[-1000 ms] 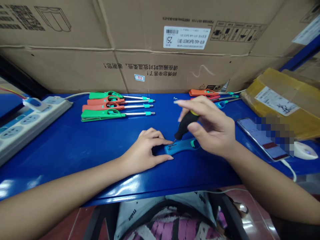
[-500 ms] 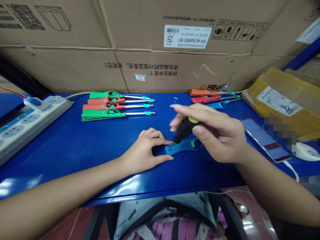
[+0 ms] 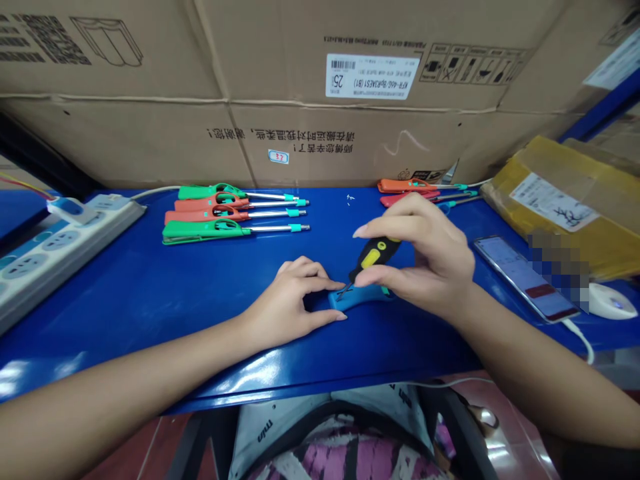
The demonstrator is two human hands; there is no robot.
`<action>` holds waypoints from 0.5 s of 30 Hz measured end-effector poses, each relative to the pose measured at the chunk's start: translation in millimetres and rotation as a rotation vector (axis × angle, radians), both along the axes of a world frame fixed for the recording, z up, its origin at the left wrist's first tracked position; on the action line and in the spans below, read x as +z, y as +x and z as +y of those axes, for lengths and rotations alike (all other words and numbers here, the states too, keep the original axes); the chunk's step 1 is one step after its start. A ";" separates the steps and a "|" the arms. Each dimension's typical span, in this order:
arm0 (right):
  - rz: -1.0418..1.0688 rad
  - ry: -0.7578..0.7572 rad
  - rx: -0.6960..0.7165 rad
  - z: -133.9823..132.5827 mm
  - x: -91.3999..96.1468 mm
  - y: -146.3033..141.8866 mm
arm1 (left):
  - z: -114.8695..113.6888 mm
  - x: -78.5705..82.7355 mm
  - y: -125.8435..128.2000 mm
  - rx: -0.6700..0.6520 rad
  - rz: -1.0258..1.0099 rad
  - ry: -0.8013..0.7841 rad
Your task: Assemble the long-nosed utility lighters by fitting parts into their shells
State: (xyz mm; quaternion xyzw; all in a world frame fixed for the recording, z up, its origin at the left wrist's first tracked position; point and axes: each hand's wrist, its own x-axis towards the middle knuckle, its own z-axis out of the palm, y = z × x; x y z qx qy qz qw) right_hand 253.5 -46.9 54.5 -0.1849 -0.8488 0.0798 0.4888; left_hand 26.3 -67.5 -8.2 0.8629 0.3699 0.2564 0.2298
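Black-and-yellow screwdriver [image 3: 387, 253] rolls round, yellow patch [image 3: 371, 259] now showing: likely mid-turn.
Right hand [image 3: 434, 260] pinches it, fingers curled; half-open left hand [image 3: 287, 301] braces the blue plastic casing [image 3: 361, 297].

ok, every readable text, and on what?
"KFR-46G/BpR3AES1 (B1)": white label, inverted
"25": same label
"师傅您辛苦了!": cardboard box, inverted
"请在搬运时对我温柔些,谢谢您!": same box, inverted
"33", probably: sticker
"min": grey cloth
Too small or blurred: other box print, parcel label, phone screen, table marks
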 end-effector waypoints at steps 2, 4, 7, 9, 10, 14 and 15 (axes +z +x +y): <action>-0.079 -0.045 0.043 -1.2 2.9 0.2 | 0.3 0.3 0.1 -0.001 0.001 -0.008; -0.118 -0.139 0.116 -2.7 4.9 -0.4 | 0.4 0.6 0.4 -0.002 0.000 -0.009; -0.019 -0.079 0.129 -2.2 4.0 -2.8 | 0.2 0.4 0.5 0.002 -0.001 0.003; 0.046 0.031 0.056 -1.0 2.5 -3.9 | -0.2 0.2 0.3 0.001 0.002 0.006; 0.052 0.056 0.026 -0.6 2.0 -3.9 | -0.3 0.3 0.1 0.001 0.003 0.005; -0.053 -0.126 0.090 -1.9 1.7 -1.4 | -0.8 1.0 -0.4 0.000 0.009 -0.012; -0.060 -0.179 0.110 -2.2 1.6 -0.9 | -0.8 1.0 -0.4 0.001 0.010 -0.012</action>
